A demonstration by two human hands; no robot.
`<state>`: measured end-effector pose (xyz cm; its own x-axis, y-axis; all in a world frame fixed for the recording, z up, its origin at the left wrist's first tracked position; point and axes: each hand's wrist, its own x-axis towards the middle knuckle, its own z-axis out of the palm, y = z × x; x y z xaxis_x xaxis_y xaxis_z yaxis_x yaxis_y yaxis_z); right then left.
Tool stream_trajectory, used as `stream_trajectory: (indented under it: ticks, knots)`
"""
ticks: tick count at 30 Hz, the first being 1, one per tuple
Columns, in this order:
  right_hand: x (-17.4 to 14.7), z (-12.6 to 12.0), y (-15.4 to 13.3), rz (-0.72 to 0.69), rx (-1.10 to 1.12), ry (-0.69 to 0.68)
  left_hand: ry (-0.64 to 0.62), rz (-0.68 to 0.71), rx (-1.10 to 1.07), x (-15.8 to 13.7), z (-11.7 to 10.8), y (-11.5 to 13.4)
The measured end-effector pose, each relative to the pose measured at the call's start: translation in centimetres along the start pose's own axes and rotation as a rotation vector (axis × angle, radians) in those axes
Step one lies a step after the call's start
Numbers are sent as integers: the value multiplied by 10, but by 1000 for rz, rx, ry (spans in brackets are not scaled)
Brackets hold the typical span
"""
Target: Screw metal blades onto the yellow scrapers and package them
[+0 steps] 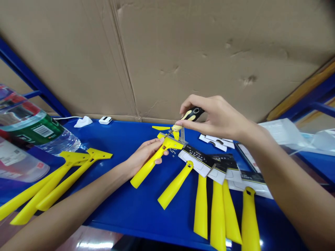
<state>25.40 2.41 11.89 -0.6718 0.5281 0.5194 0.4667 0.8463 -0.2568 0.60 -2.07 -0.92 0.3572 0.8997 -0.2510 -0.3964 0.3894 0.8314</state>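
My left hand (143, 156) is closed around a yellow scraper (150, 166) near its wide head, its handle slanting down toward me. With my right hand (213, 113) I grip a black and cream screwdriver (188, 116) between thumb and fingers. Its shaft slants down to the scraper's head; the exact contact of the tip is too small to tell. Small ring-like parts (172, 151) lie on the blue table just behind the scraper. A yellow flat piece (161, 128) and a metal blade (182, 134) lie beyond the head.
Several yellow handles (217, 212) with black and white cards (200, 160) spread to the right. More yellow scrapers (65, 174) lie at the left beside a water bottle (39, 127). A phone (247, 155) rests at the right. Cardboard (183, 52) stands behind the blue table (125, 209).
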Motion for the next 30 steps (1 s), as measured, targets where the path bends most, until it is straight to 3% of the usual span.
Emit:
stream_trajectory:
  ticks: [5, 30]
  knots:
    - [-1, -5, -5, 17, 29, 51, 2, -3, 15, -1, 2, 1]
    - [0, -2, -6, -10, -61, -59, 15, 46, 22, 3, -4, -6]
